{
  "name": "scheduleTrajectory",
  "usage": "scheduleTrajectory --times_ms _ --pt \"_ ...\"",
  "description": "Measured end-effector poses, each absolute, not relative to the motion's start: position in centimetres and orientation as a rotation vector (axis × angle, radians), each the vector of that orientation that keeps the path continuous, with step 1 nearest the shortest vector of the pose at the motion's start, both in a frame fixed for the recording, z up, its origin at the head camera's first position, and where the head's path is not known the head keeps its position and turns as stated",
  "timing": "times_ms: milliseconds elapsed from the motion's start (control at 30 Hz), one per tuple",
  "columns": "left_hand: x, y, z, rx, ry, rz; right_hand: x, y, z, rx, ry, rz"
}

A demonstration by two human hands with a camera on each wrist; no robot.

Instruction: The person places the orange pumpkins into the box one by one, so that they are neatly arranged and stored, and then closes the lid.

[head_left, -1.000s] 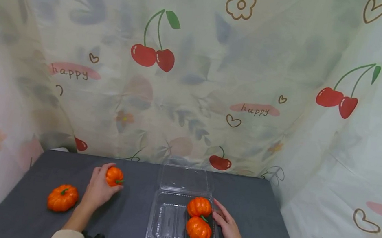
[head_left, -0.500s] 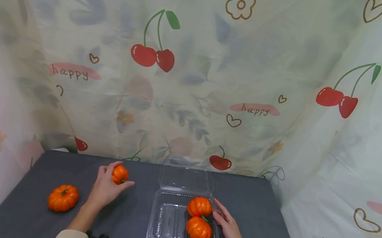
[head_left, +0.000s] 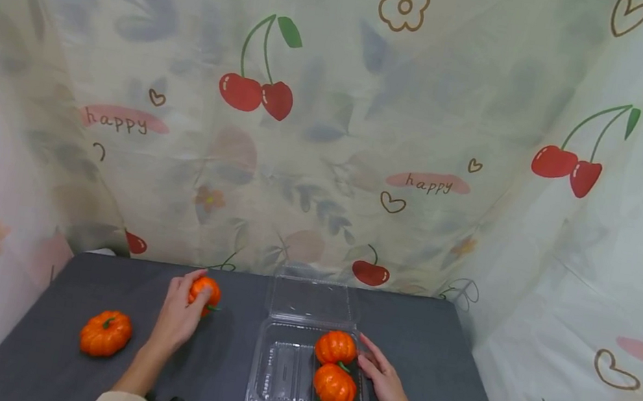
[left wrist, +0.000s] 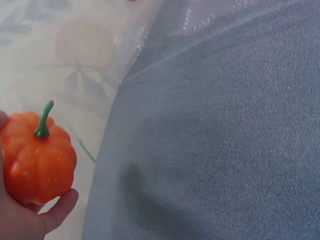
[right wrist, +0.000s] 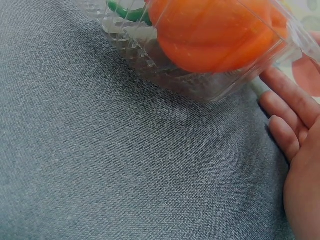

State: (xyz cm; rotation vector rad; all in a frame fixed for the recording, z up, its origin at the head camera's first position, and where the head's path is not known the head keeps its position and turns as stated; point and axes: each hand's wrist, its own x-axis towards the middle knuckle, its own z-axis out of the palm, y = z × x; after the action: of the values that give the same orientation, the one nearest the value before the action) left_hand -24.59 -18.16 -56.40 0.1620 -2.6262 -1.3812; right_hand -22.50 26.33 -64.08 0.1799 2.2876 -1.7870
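My left hand [head_left: 180, 311] grips a small orange pumpkin [head_left: 208, 291] with a green stem, above the left half of the table. In the left wrist view the pumpkin [left wrist: 40, 165] has its stem up, with the thumb and fingers around it. A clear plastic clamshell box [head_left: 279, 399] lies with its lid [head_left: 312, 302] folded back. Two pumpkins sit in its right side, one behind [head_left: 335, 347] and one in front [head_left: 334, 387]. Against the box's right wall rests my right hand [head_left: 387, 384], fingers extended; in the right wrist view the fingers [right wrist: 285, 102] are beside the box corner.
Another orange pumpkin [head_left: 105, 333] stands on the dark grey table [head_left: 222, 366], left of my left forearm. Behind the table and along both sides hangs a curtain [head_left: 315, 158] with printed cherries. The box's left side shows its bare ribbed floor.
My left hand has moved slightly right with the pumpkin, and its thumb has shifted from the pumpkin's lower edge onto its front. The right hand and box have stayed in place.
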Motion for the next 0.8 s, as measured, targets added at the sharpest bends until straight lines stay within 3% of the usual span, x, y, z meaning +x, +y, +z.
scheduleTrajectory --times_ms 800 --pt "-23.9 -13.7 -54.8 -0.014 -2.483 -1.505 -21.4 25.7 -63.1 0.161 2.369 -1.855"
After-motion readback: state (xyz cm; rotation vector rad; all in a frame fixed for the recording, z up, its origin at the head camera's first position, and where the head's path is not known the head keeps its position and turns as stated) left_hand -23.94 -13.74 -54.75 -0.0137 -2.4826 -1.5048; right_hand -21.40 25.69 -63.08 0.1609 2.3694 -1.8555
